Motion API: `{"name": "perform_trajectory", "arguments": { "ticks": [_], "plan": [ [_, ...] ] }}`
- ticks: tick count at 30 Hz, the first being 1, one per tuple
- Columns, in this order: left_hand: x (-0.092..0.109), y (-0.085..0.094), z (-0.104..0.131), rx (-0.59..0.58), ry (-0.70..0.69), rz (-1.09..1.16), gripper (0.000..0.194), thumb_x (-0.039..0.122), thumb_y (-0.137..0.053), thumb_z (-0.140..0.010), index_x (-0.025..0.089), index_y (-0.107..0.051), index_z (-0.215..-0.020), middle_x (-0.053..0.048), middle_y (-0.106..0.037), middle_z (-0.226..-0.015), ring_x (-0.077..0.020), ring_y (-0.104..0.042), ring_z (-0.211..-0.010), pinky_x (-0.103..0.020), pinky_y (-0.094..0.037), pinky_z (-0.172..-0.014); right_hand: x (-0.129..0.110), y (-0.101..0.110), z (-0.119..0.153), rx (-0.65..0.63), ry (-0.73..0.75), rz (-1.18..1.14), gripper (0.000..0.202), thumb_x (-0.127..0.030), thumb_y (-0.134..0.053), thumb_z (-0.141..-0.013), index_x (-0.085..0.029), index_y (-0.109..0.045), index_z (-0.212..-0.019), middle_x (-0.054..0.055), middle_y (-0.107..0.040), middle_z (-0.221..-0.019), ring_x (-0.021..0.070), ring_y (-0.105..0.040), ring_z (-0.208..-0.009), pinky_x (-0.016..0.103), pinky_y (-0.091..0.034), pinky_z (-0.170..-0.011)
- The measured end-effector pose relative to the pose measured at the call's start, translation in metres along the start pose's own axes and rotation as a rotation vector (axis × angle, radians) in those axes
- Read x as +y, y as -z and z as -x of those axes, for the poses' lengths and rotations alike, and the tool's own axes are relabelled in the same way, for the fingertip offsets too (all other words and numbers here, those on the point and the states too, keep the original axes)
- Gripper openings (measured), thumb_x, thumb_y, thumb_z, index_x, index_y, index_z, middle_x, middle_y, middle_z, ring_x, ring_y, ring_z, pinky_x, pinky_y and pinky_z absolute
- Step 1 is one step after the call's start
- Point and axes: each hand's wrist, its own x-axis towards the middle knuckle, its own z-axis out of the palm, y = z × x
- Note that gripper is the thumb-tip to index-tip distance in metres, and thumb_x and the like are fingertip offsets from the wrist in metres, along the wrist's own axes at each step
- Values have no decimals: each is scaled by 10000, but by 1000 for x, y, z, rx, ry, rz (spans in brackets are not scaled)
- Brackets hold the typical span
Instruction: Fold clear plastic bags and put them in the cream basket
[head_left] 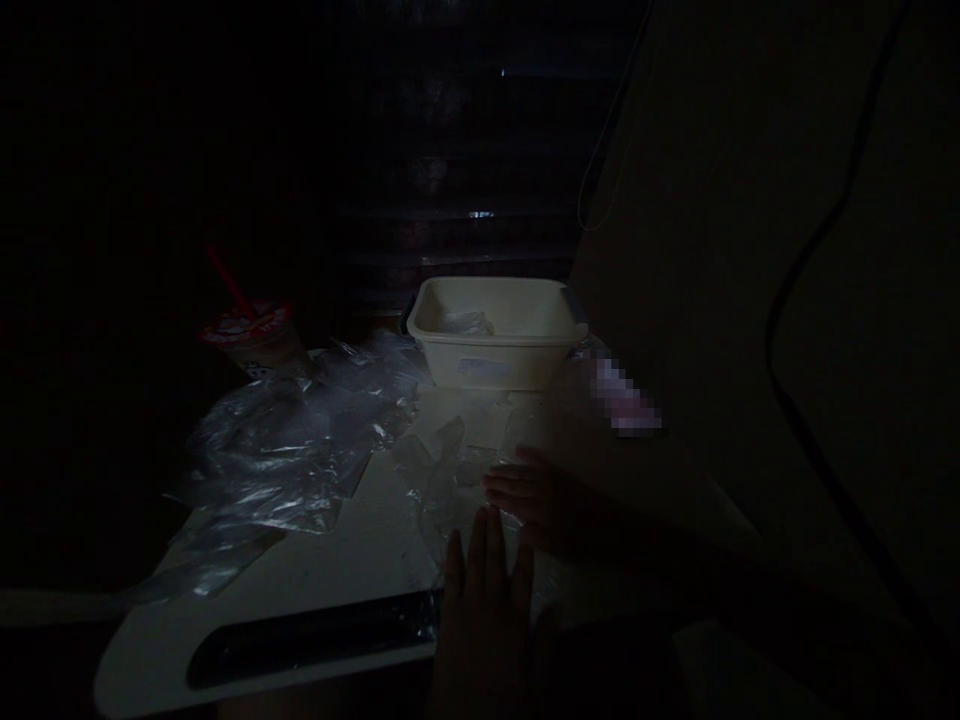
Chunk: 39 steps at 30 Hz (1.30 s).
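The scene is very dark. My left hand (pixel 487 610) lies at the lower middle with its fingers stretched forward on a thin clear plastic sheet or bag (pixel 442 500). From the right, my right hand (pixel 544 500) reaches over the same plastic, fingers extended to the left and palm down. The two hands nearly meet at the fingertips. Under them is a white tabletop (pixel 345 560). Behind the plastic stands a cream-coloured basin (pixel 495 362) with a label on its front and a small clear packet (pixel 465 322) inside.
A heap of crinkled clear plastic (pixel 277 450) covers the table's left side. Behind it stands a cup (pixel 259 340) with a red straw. A blurred pinkish item (pixel 626 398) lies right of the basin. A dark slot (pixel 315 635) runs along the front edge. A cable (pixel 772 330) hangs at right.
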Motion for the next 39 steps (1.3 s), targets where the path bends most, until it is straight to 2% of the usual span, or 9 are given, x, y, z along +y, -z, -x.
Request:
{"name": "perform_trajectory", "arguments": {
  "ticks": [6, 9, 14, 16, 22, 30, 34, 39],
  "plan": [
    [1, 0, 2, 38, 10, -35, 555, 452, -368, -761, 203, -264, -1246, -136, -347, -1258, -296, -273, -1157, -481, -277, -878, 24, 1, -18, 22, -131, 37, 466, -311, -296, -808, -101, -292, -1224, 106, -291, -1292, 166, -214, -1191, 437, -105, -954],
    [1, -2, 2, 35, 7, -48, 546, 433, -378, -764, 204, -261, -1246, -130, -344, -1261, -293, -264, -1162, -475, -267, -885, 25, 0, -17, 32, -95, 40, 458, -317, -295, -809, -102, -314, -1214, 99, -308, -1285, 172, -217, -1188, 438, -86, -956],
    [1, -2, 1, 39, -6, -71, 531, 440, -375, -762, 191, -307, -1226, -135, -383, -1234, -301, -275, -1155, -475, -282, -871, 9, -2, -13, 16, 24, -8, 460, -332, -286, -816, -119, -303, -1222, 85, -312, -1285, 150, -209, -1192, 407, -90, -964],
    [2, -1, 1, 27, 3, -72, 535, 440, -374, -762, 194, -299, -1231, -133, -379, -1237, -299, -276, -1154, -475, -284, -870, 11, -3, -18, 20, 11, -8, 481, -343, -299, -810, -120, -274, -1236, 95, -293, -1293, 153, -208, -1194, 416, -95, -959],
    [1, -1, 2, 18, 12, -63, 556, 436, -378, -762, 211, -244, -1253, -128, -335, -1267, -296, -256, -1165, -474, -264, -883, 38, -1, -37, 17, -90, 49, 499, -354, -294, -810, -108, -258, -1242, 118, -268, -1300, 184, -214, -1192, 449, -87, -946],
    [3, -3, 2, 1, 26, -43, 557, 444, -369, -765, 202, -251, -1252, -143, -327, -1269, -306, -249, -1165, -487, -249, -884, 29, -3, -31, 33, -52, 43, 496, -361, -298, -809, -104, -280, -1232, 113, -295, -1289, 168, -219, -1190, 421, -98, -956],
    [3, -4, 3, -1, 24, -68, 554, 443, -356, -770, 210, -234, -1257, -133, -330, -1269, -299, -254, -1165, -485, -264, -879, 40, -6, -42, 36, -113, 78, 492, -349, -279, -816, -91, -273, -1234, 119, -273, -1298, 184, -222, -1189, 434, -114, -947],
    [5, -5, 3, 17, 21, -105, 536, 424, -364, -765, 215, -259, -1247, -130, -364, -1249, -304, -292, -1146, -489, -287, -858, 52, -2, -55, 61, -153, 88, 464, -339, -269, -823, -103, -301, -1221, 116, -319, -1276, 191, -271, -1167, 448, -142, -934]
  ]
}}
